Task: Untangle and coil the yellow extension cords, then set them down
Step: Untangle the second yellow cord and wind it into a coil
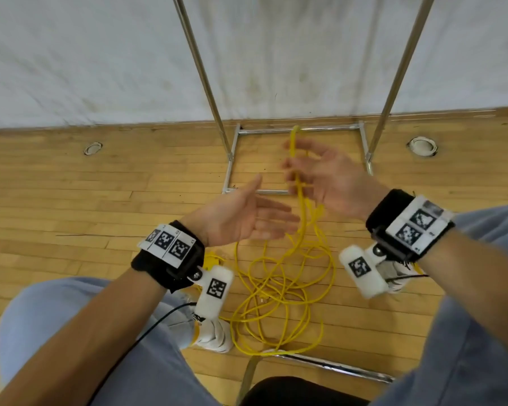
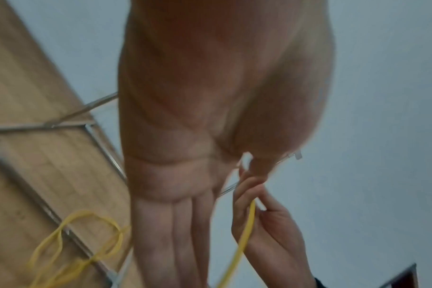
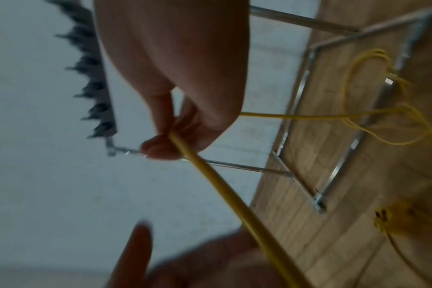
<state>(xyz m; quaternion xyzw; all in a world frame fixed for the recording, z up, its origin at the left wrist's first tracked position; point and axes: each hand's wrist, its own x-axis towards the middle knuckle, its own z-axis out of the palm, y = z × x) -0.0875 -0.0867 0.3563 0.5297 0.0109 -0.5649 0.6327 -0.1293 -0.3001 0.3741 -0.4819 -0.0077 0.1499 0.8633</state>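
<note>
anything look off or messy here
Yes: the yellow cord lies on the wooden floor in loose, crossing loops, still tangled. Only one bunch is lifted, pinched in the right hand; the left hand holds nothing.

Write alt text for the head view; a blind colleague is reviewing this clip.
The right hand holds up a strand of yellow cord while the open left hand reaches toward it. The rest of the cord lies tangled on the wooden floor, in front of a metal rack.
</note>
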